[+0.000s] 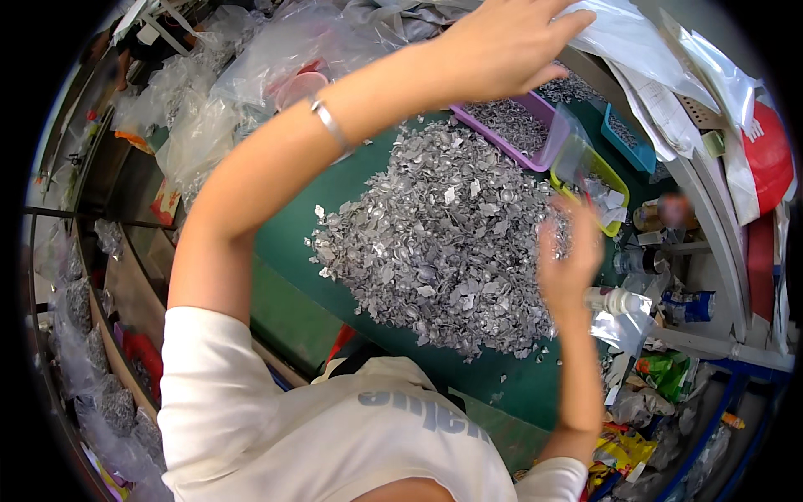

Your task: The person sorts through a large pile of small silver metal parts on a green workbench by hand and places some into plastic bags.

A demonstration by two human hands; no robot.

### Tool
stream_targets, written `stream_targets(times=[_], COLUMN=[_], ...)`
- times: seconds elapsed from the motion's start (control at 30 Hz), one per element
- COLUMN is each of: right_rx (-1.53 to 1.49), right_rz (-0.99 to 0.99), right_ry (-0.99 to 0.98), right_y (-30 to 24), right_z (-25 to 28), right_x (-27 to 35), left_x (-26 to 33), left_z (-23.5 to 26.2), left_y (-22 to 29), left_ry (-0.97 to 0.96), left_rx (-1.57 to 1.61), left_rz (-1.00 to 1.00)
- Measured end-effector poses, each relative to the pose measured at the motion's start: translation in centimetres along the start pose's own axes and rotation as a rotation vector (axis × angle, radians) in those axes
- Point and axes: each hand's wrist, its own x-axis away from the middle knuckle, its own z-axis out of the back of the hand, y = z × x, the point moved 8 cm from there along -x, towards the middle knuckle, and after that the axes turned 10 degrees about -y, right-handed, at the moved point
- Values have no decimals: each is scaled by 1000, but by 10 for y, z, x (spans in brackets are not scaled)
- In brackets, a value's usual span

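Big heap of small flat silver-grey metal pieces (435, 243) lies mid green bench (284, 276). Left hand (502, 42) is raised across to the upper right, fingers spread and loosely curled, touching a crumpled clear plastic bag (623, 33); nothing gripped that shows. Below it sits a purple plastic tray (535, 138) part-filled with the same pieces. Right hand (569, 259) is blurred at the heap's right edge, fingers bent; hold cannot be told. Looks like sorting pieces toward bagging; next calls for a firm pinch on the bag.

Green work table (293, 251), large heap of small silver metal pieces (435, 251) spread beneath both raised hands, purple tray (535, 151), yellow tray (615, 180) and blue tray (631, 146) set beyond the right hand (569, 259)
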Motion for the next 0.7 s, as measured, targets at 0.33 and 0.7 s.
stream_targets(times=[0.33,0.7], right_rx=[6,81], right_rz=[-209,-196], right_ry=[-649,-530], right_y=[-10,13], right_z=[-218,-224], right_x=[161,198], left_x=[289,382], left_z=[-102,-152], left_y=[102,155], left_ry=[-521,-805], left_rx=[459,310], left_rz=[815,773])
